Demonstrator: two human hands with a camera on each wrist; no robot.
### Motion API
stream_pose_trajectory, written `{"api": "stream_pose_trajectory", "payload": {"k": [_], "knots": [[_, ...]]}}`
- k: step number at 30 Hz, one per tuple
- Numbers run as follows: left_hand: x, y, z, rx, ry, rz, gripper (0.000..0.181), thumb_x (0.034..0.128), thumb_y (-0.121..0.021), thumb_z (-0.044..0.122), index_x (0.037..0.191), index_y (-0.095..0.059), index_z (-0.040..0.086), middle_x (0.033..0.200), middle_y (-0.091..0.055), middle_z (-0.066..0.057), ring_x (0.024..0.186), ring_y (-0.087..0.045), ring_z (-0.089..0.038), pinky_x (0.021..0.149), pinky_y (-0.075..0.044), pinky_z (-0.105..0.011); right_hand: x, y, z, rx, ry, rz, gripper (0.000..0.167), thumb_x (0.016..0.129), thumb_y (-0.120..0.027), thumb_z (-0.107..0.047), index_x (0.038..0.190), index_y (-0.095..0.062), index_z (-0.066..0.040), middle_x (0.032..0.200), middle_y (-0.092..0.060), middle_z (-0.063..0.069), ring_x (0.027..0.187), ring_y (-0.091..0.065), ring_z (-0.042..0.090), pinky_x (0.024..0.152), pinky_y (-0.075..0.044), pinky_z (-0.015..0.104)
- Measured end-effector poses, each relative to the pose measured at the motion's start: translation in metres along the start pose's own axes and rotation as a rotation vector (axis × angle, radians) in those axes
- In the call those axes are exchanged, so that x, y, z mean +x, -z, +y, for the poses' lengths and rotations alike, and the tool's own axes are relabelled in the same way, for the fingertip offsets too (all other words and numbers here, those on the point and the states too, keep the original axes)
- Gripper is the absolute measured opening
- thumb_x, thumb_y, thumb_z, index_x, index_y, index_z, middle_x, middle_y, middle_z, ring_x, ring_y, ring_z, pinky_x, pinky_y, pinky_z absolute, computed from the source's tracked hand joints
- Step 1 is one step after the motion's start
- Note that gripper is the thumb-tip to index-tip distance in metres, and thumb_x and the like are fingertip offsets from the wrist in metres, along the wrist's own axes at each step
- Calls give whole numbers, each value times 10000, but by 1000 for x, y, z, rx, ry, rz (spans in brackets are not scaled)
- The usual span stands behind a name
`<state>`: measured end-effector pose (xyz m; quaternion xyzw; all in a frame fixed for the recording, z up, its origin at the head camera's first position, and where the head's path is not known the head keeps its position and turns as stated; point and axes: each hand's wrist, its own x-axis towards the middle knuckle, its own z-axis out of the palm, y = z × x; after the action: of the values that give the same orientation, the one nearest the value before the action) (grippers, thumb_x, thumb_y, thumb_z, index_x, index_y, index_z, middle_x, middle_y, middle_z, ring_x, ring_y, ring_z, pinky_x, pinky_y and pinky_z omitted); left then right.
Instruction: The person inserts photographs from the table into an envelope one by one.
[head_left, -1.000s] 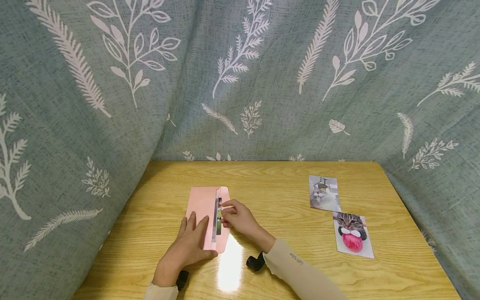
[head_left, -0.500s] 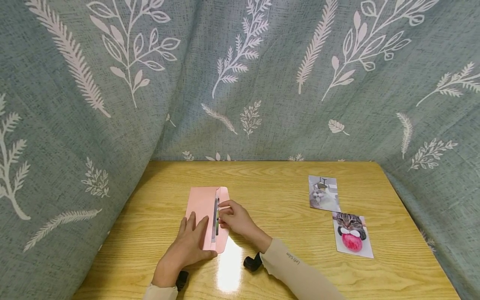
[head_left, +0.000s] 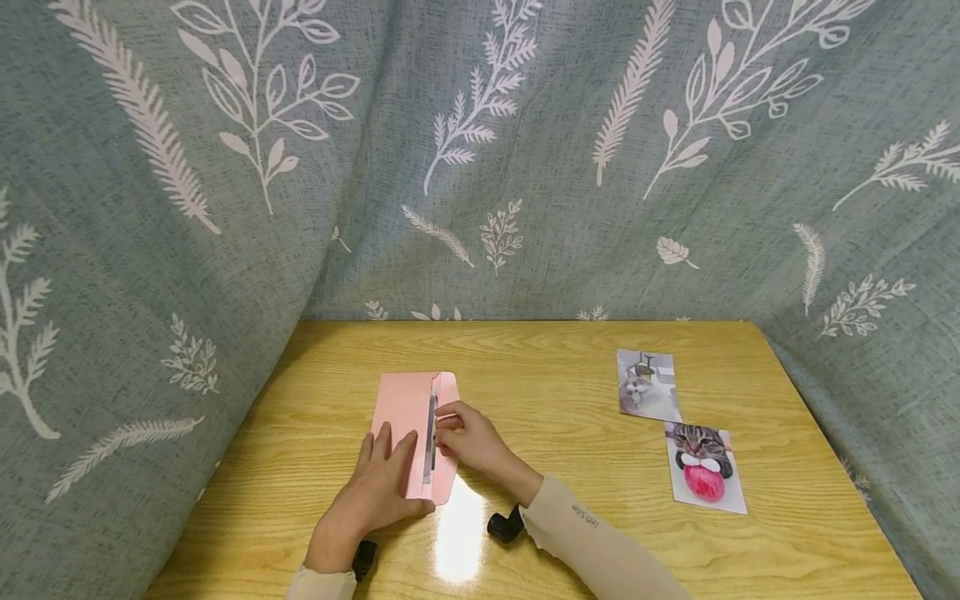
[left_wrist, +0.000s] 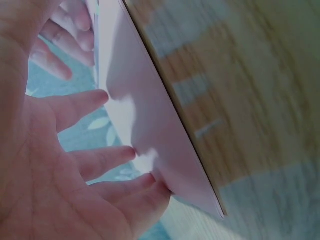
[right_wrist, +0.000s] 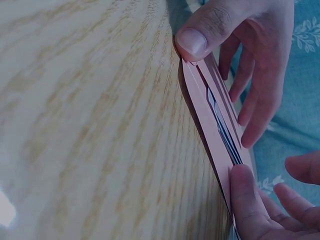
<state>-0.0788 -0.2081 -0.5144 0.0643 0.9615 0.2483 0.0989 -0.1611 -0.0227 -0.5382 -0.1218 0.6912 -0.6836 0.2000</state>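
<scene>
Yellow wood-grain tabletop [head_left: 555,375], lower-centre: our spread left hand [head_left: 375,487] and relaxed right hand [head_left: 476,437] touch a pink rectangular paper envelope [head_left: 401,402], long axis near-vertical, mouth [head_left: 430,454] rightward.

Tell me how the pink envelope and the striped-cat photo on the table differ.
The pink envelope is plain; the striped-cat photo shows a cat and a reddish-pink round shape. The pink envelope is larger than the striped-cat photo. The pink envelope has a visible opening; the striped-cat photo is a flat sheet. Both are on the table.
</scene>
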Motion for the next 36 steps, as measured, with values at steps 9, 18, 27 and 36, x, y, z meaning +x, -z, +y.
{"api": "stream_pose_trajectory", "payload": {"k": [9, 18, 27, 36], "knots": [[-1, 1, 1, -7, 1, 2, 1073, 688, -897, 506, 1535, -396, 80, 1576, -128, -365, 1416, -81, -602, 997, -335, -722, -4, 8, -2, -62, 6, 2, 311, 954, -606, 29, 1263, -580, 55, 1082, -661, 218, 835, -661, 237, 675, -579, 349], [-2, 3, 3, -16, 20, -14, 1070, 694, -899, 491, 1541, -385, 87, 1586, -118, -351, 1428, -68, -584, 1001, -327, -724, -12, 40, -9, -226, 80, 10, 296, 1006, -612, -113, 1265, -599, 29, 1074, -677, 130, 910, -672, 266, 734, -566, 342], [-1, 2, 3, -14, 14, -12, 1087, 686, -901, 499, 1541, -380, 76, 1586, -108, -353, 1423, -66, -594, 1006, -319, -725, -25, 77, -18, -182, 90, 33, 339, 1020, -599, -126, 1283, -557, 84, 1076, -632, 191, 914, -640, 450, 738, -564, 518], [0, 2, 4, -15, 26, -20, 1097, 685, -897, 512, 1546, -369, 84, 1591, -99, -346, 1427, -57, -587, 1006, -319, -726, -37, 112, -27, -211, 71, 113, 336, 1020, -599, -122, 1279, -556, 87, 1080, -623, 171, 944, -623, 459, 784, -550, 535]]}}
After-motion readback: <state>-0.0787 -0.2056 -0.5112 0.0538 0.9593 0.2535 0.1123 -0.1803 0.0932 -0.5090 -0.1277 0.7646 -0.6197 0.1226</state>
